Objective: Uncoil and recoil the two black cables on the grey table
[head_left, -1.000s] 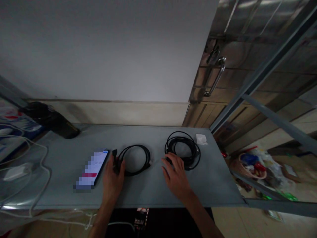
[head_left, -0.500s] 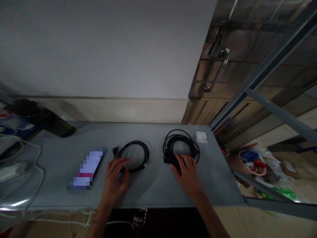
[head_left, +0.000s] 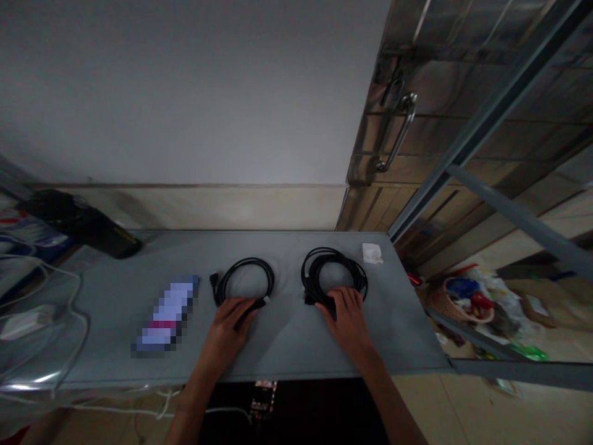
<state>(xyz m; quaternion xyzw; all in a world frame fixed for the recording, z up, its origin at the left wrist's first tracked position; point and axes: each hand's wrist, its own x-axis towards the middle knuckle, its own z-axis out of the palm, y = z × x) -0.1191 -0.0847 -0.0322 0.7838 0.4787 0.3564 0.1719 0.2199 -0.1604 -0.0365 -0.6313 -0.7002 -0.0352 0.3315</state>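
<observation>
Two coils of black cable lie on the grey tabletop (head_left: 282, 346). At the near side of the smaller coiled cable (head_left: 272, 278), my left hand (head_left: 231, 321) has its thumb and fingers closed round the strands. A plug (head_left: 214, 280) of this cable sticks out at its left, and a pale-tipped connector end shows just right of my fingers. Over on the right, the thicker coiled cable (head_left: 324, 253) has several loops. My right hand (head_left: 343, 315) grips its near edge, fingers curled over the bundle. A dark plug (head_left: 308, 299) shows left of that hand.
Left of the coils lies a phone (head_left: 169, 312) with a blurred screen. A black bottle (head_left: 102, 232) lies farther back, beside white cords and a white adapter (head_left: 28, 321). A white paper scrap (head_left: 371, 253) is near the back right corner. Grey metal bars (head_left: 509, 204) rise at right.
My left hand has moved right and closed on the near side of the smaller coil. My right hand keeps its place on the larger coil. The view has shifted slightly.
</observation>
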